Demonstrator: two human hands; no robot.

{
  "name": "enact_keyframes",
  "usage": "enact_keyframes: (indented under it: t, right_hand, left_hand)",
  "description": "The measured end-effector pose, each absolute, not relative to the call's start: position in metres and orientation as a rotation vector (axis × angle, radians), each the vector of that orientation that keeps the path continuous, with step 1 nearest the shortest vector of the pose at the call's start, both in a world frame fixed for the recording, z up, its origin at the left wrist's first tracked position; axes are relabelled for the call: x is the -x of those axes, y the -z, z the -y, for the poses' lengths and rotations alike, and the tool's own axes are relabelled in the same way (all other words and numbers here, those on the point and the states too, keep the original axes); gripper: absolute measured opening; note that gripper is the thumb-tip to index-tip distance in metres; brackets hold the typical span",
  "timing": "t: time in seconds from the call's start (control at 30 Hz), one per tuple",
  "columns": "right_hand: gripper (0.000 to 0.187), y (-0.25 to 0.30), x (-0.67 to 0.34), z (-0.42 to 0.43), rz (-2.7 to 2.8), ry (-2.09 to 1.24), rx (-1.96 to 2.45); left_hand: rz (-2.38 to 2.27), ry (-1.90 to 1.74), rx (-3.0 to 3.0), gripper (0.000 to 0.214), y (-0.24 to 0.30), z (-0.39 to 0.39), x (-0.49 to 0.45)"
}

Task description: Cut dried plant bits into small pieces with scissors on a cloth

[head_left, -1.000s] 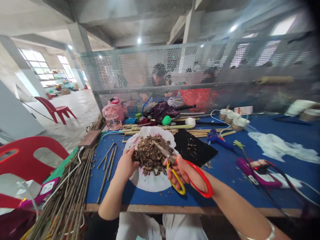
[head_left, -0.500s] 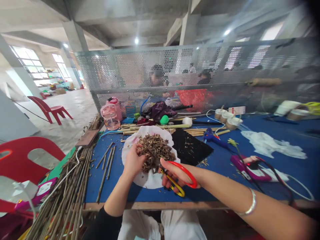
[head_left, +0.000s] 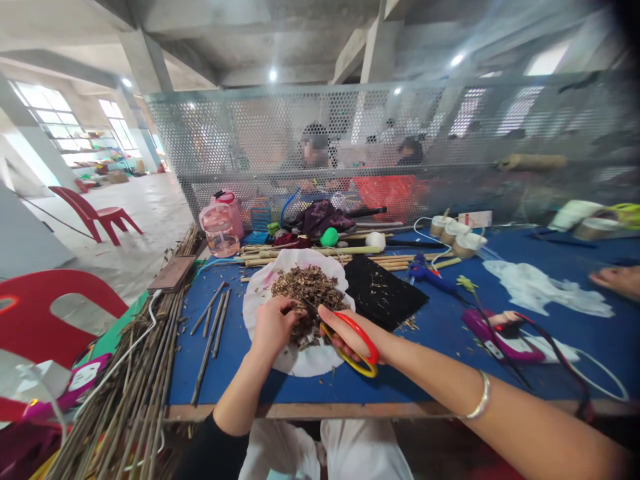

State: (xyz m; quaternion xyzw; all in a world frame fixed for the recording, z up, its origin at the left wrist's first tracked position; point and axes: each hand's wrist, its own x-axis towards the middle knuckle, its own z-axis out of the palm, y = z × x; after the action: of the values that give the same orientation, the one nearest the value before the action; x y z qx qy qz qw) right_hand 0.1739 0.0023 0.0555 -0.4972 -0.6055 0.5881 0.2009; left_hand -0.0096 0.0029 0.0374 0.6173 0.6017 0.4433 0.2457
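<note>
My right hand (head_left: pixel 350 337) grips scissors (head_left: pixel 353 337) with one red and one yellow handle loop; the blades point left into a heap of dried brown plant cuttings (head_left: pixel 307 293). The heap lies on a white sheet (head_left: pixel 305 360) on the blue table (head_left: pixel 435 367). My left hand (head_left: pixel 273 327) rests on the near left side of the heap, its fingers curled round some of the cuttings close to the scissor blades.
A black mat (head_left: pixel 383 293) lies right of the sheet. Thin sticks (head_left: pixel 213 327) lie left of it, and a big bundle of stalks (head_left: pixel 135 400) runs along the table's left edge. A pink jug (head_left: pixel 220 227), glue guns (head_left: pixel 500 330), cups and a mesh screen (head_left: pixel 400 147) with people behind stand beyond. Another person's hand (head_left: pixel 617 280) shows far right.
My right hand with the scissors has drawn in towards the heap, blades now low in the cuttings. My left hand moved up onto the heap. Another person's hand appeared at the far right.
</note>
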Motion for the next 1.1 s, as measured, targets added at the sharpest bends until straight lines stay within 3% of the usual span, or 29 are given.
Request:
enact_keyframes:
  t: [0.23,0.37,0.47,0.6,0.93,1.1]
  right_hand:
    - [0.061,-0.047,-0.172,-0.009,1.714,-1.603,1.344]
    - [0.058,-0.055,-0.176,-0.003,1.507,-1.912,1.335]
    - [0.059,-0.064,-0.183,0.004,1.416,-2.063,1.289]
    - [0.06,-0.071,-0.189,0.01,1.471,-2.006,1.351]
    - [0.062,-0.061,-0.189,0.007,1.532,-1.96,1.404]
    - [0.059,-0.048,-0.183,0.001,1.625,-1.847,1.296]
  left_hand:
    - [-1.572,-1.318,-1.449,0.031,-0.015,-0.009,0.018]
    - [-1.551,-1.417,-1.273,0.017,-0.018,-0.014,0.018]
    - [-1.465,-1.442,-1.105,0.019,-0.028,-0.02,0.015]
    - [-1.294,-1.454,-0.873,0.02,-0.031,-0.026,0.009]
    - [-1.156,-1.482,-0.84,0.042,-0.019,-0.019,0.006]
    - [-1.233,-1.396,-0.948,0.042,-0.019,-0.014,0.003]
